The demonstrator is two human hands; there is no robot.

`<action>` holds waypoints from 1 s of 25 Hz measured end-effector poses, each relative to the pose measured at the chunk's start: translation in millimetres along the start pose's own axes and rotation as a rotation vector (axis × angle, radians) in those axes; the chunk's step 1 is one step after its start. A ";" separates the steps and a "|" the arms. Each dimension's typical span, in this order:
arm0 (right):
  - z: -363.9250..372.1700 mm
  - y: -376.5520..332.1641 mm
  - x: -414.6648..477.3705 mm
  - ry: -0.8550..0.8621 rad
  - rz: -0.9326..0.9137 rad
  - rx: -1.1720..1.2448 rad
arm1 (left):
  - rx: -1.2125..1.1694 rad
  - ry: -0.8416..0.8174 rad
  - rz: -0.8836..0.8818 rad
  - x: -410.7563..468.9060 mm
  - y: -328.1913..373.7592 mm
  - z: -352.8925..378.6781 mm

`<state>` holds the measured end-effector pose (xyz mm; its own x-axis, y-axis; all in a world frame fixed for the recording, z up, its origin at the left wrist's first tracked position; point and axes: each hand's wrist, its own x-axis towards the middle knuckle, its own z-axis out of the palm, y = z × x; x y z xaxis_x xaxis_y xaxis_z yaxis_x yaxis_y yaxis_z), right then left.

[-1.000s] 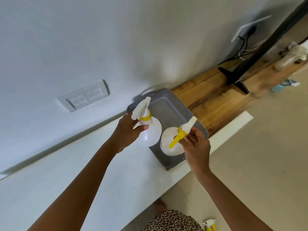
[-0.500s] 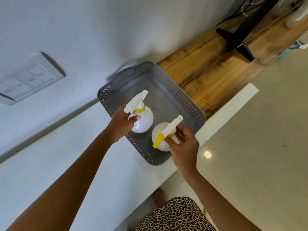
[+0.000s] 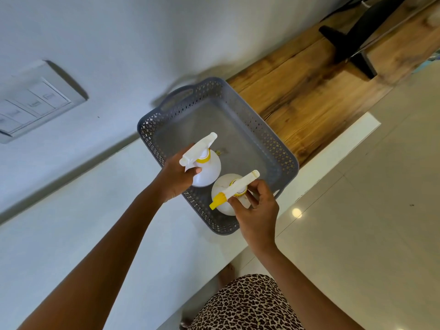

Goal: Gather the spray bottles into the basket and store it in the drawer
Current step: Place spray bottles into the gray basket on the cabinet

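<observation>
Both hands (image 3: 177, 177) (image 3: 256, 215) curled, gripping

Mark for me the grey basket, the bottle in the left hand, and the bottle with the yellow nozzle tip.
grey basket (image 3: 281, 148), head view, perforated right wall.
bottle in the left hand (image 3: 208, 171), head view, round white body.
bottle with the yellow nozzle tip (image 3: 221, 190), head view, white body left of the sprayer.

White counter (image 3: 100, 236) runs along the wall, front edge toward the tiled floor. Butts against a wood-grain top (image 3: 307, 91) at its far end. Grey perforated basket (image 3: 273, 144) sits on the white counter, right by that seam, one corner near the front edge. On the wood top: a black stand foot (image 3: 345, 44), well apart from the basket.
</observation>
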<state>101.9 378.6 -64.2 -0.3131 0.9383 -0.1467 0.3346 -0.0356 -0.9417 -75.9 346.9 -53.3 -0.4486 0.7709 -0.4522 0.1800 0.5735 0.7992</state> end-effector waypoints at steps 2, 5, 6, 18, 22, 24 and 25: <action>-0.8 1.6 0.0 -0.013 0.001 -0.020 | 0.030 0.033 -0.016 -3.5 -0.5 5.1; 0.3 4.1 -0.6 -0.014 0.010 -0.018 | 0.077 0.115 -0.013 -8.8 -6.2 13.4; 0.4 5.1 -1.5 -0.015 0.013 -0.021 | 0.092 0.133 0.000 -11.2 -8.7 16.3; -16.9 -20.0 -26.1 -0.057 0.054 0.029 | 0.108 0.437 0.106 -91.1 -10.9 38.3; -12.3 -51.3 -79.5 -0.017 -0.044 0.038 | 0.177 0.479 0.124 -157.9 -12.9 22.6; -7.6 -73.3 -119.8 -0.033 -0.109 0.036 | 0.216 0.536 0.167 -209.9 -13.4 8.6; -5.5 -86.5 -144.1 -0.054 -0.135 0.040 | 0.231 0.569 0.180 -241.3 -14.1 0.2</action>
<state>123.0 248.3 40.1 -0.4003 0.9158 -0.0325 0.2508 0.0754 -0.9651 30.0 152.8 44.5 -0.7770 0.6293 0.0129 0.4514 0.5428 0.7082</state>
